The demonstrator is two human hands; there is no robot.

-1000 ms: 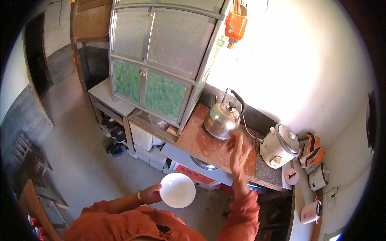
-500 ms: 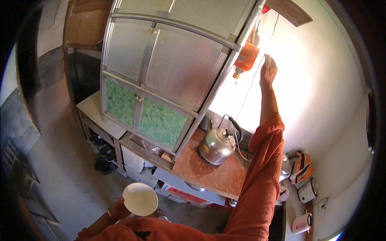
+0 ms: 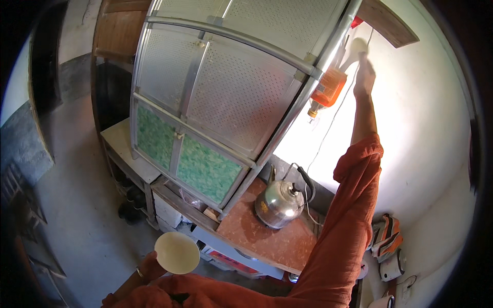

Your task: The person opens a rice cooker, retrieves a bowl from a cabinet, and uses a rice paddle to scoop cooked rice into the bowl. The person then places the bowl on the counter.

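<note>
Right hand (image 3: 363,77) raised against the wall (image 3: 411,118), grip unclear; left hand (image 3: 149,267) clasps a white bowl (image 3: 177,252) over open floor (image 3: 77,226).

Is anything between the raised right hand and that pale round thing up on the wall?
Nothing visible. The right hand is raised against the wall right at the pale round thing; the hanging orange bottle is off to its left, beside the cabinet.

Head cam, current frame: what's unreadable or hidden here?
- Right hand, head view: raised to the wall by a pale rounded object; glare washes out the fingers, so any grip is unclear.
- Left hand: holds a white bowl; the bowl covers its fingertips.
- Cabinet: perforated doors hide its contents.
- Kettle: its cord's end is lost behind the right sleeve.
</note>
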